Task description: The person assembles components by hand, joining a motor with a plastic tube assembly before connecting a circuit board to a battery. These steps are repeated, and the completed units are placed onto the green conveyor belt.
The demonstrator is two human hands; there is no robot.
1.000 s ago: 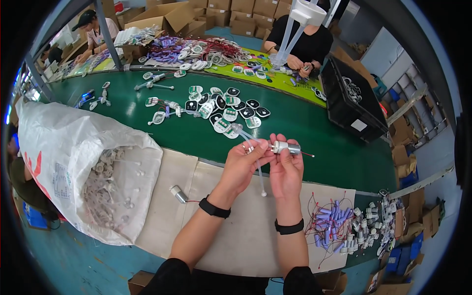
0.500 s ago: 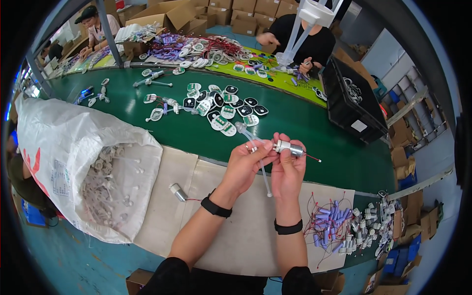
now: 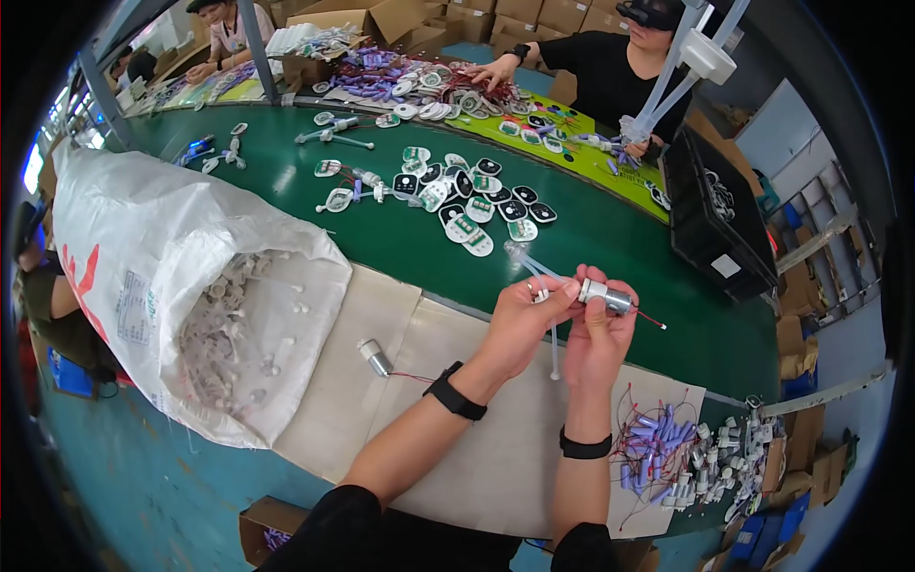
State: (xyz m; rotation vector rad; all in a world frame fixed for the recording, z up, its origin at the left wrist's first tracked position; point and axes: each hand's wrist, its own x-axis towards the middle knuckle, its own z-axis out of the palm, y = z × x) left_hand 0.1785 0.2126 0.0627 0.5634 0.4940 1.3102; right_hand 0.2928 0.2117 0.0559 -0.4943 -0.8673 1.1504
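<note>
My left hand point(image 3: 520, 322) pinches clear plastic tubing point(image 3: 555, 351), a branched piece with a wide end pointing away and one thin tube hanging down. My right hand point(image 3: 599, 345) grips a small motor pump point(image 3: 608, 297), a silver cylinder with a white head and a thin red lead. The pump's white head meets the tubing at my left fingertips; whether they are joined is hidden by the fingers. Another motor pump point(image 3: 375, 357) lies on the beige board point(image 3: 434, 348), left of my wrists.
At left a white woven sack point(image 3: 143, 238) gapes, full of clear tube pieces. Purple cylindrical cells point(image 3: 658, 440) and more pumps point(image 3: 720, 459) lie right. Beyond my hands, oval circuit-board pieces point(image 3: 467, 229) cover part of the green belt point(image 3: 286, 238). A black crate point(image 3: 720, 214) stands far right, near a co-worker.
The whole view has shifted, so the scene sits farther right. My hands keep hold of the tubing and the pump. The co-worker opposite has stretched a hand over the parts heap.
</note>
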